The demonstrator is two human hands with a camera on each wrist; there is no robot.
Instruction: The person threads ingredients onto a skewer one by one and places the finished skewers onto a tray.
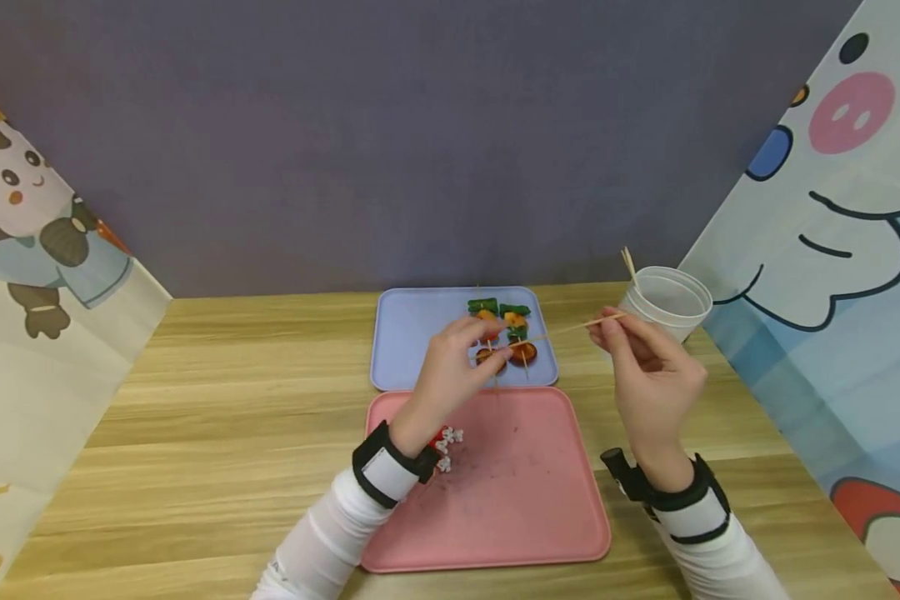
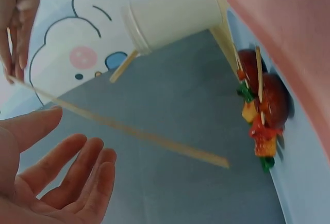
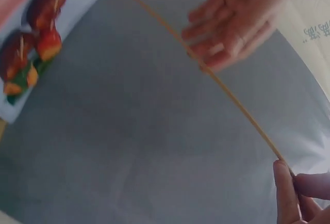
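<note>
My right hand (image 1: 656, 383) pinches one end of a thin bamboo skewer (image 1: 570, 328) between thumb and fingers, right of the trays. From there the skewer slants across to my left hand (image 1: 453, 367), which is over the blue tray (image 1: 408, 333). The left wrist view shows that hand's thumb and fingers (image 2: 77, 182) spread apart, with the skewer (image 2: 139, 131) running just beyond them. Its fingertips overlap the skewer (image 3: 237, 100) in the right wrist view. Below lie two loaded skewers with brown mushroom-like slices (image 1: 523, 354), green pieces (image 1: 483, 305) and yellow pieces.
A pink tray (image 1: 525, 500) sits in front of the blue one. Small red-and-white pieces (image 1: 446, 446) lie on it, partly hidden by my left wrist. A white cup (image 1: 675, 304) with several skewers (image 1: 628, 262) stands at the back right. A grey wall (image 1: 420, 150) rises behind.
</note>
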